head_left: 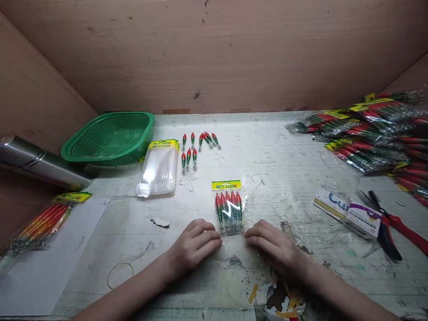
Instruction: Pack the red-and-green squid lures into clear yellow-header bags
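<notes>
A clear bag of squid jigs (228,209) with a yellow BCT LURE header lies flat before me. Several red-and-green jigs are side by side inside, hooks toward me. My left hand (197,243) is closed at the bag's lower left corner, fingers together. At the lower right corner, my right hand (272,243) has its fingers curled and pressed together. Both thumbs are hidden, and the clear film at the fingertips is hard to make out. Beyond the bag, loose squid jigs (194,158) lie in two rows beside a stack of clear header bags (158,171).
A green basket (110,159) and a metal flask (47,162) stand left. Filled jig packs (371,154) are heaped at right, near a card box (346,213) and red-handled pliers (389,223). Another lure pack (47,223) lies on white paper; a rubber band (109,278) is near my left forearm.
</notes>
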